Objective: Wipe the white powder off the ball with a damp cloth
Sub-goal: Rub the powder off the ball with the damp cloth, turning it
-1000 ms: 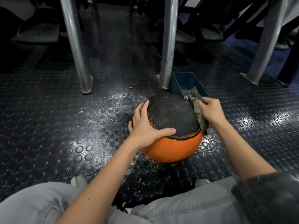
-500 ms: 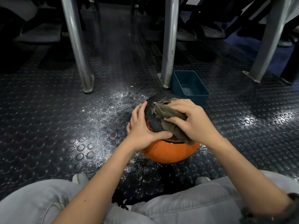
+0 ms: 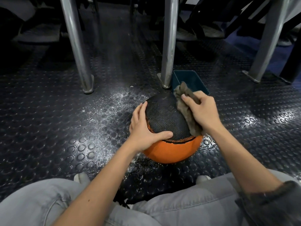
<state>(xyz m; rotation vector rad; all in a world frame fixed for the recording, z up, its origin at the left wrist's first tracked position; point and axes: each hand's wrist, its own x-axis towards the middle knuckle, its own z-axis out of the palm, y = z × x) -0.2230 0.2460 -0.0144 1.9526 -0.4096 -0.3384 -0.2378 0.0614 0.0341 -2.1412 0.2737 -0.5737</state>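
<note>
Orange-and-black textured rubber ball point(image 3: 164, 118), on studded black floor point(image 3: 65, 128). Left hand point(image 3: 143, 129): grip open, palm bracing ball's left side. Right hand point(image 3: 203, 111): grip closed round crumpled grey-brown cloth point(image 3: 185, 110), pressed to ball's right flank. Step: wiping. Next, probably: rotate ball, wipe hidden faces.

Ball point(image 3: 169, 149) — orange lower body, black pebbled upper cap, frayed seam — rests on studded floor point(image 3: 65, 128). Cloth point(image 3: 185, 115): grey-brown, crumpled, lying against the ball's upper right side, one end raised.
</note>
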